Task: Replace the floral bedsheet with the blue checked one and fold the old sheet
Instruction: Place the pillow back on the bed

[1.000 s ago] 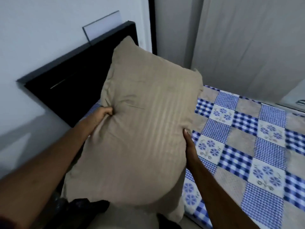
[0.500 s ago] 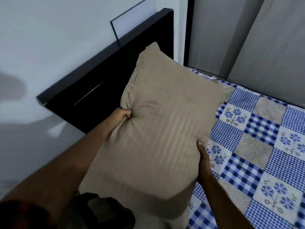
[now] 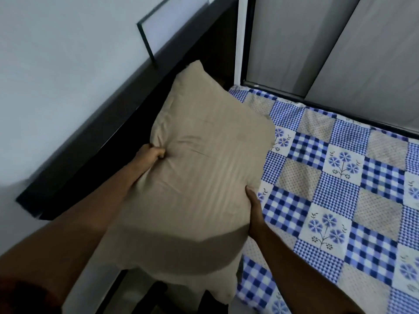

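Head view puts both of my forearms coming up from the bottom edge. My left hand (image 3: 152,154) is clenched on a bunch of fabric at the left edge of the beige pillow (image 3: 204,177), with creases fanning out from the fist. My right hand (image 3: 252,200) clasps the pillow's right edge, thumb flat on the front and fingers hidden behind it. The pillow is held tilted between them, its lower end hanging at the bed's edge and its far corner in front of the dark headboard (image 3: 136,123). To its right the blue checked sheet (image 3: 340,200) lies spread flat over the bed, with flower squares and dotted beige squares among the checks. Behind the headboard a pale wall (image 3: 56,75) carries a thin-framed white panel (image 3: 163,26). Grey sliding doors (image 3: 294,41) run along the bed's far side.
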A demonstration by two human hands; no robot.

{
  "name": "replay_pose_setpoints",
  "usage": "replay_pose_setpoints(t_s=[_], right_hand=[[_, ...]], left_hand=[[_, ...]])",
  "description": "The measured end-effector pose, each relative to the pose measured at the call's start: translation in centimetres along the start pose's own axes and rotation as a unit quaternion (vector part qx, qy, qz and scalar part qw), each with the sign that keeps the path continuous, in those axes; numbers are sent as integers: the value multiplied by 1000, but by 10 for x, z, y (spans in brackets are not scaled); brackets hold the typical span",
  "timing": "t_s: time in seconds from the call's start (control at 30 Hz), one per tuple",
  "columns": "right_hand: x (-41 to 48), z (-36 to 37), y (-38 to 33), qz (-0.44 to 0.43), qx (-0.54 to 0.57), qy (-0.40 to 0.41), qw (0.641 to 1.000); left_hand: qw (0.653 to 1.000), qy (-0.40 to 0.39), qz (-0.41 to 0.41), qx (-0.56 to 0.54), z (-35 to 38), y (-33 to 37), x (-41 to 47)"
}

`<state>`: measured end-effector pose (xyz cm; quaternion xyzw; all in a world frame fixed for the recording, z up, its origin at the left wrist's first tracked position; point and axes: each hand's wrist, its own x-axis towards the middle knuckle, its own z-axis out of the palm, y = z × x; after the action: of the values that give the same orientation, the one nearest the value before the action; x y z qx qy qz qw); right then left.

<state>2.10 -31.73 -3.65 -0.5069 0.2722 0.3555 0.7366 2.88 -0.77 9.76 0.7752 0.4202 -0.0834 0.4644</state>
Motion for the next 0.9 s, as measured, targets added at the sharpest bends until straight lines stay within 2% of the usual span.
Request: replay_pose_setpoints(t_s=[0.07,0.13,0.27,0.37,0.5,0.63,0.77,0.9], right_hand=[[18,14,17,50,-24,25,998],[34,24,32,91,-40,15,995],[52,37,35,130,-77,23,988],[63,34,36,97,-108,32,989],[59,25,46,44,-155,100,982],[37,28,35,18,-143,89,986],[40,9,38,0,-160,35,986],[-1,11,-4,-51,-177,11,983]], left_hand=[[1000,-5,2,-4,0,-14,23],[1000,2,-5,10,3,-29,39],[999,-17,-9,33,9,-48,63],[999,-13,0,40,10,-48,72],[1000,13,19,15,11,-41,70],[997,56,53,30,15,-29,55],[993,76,80,31,14,-2,32],[987,91,125,42,17,39,9]])
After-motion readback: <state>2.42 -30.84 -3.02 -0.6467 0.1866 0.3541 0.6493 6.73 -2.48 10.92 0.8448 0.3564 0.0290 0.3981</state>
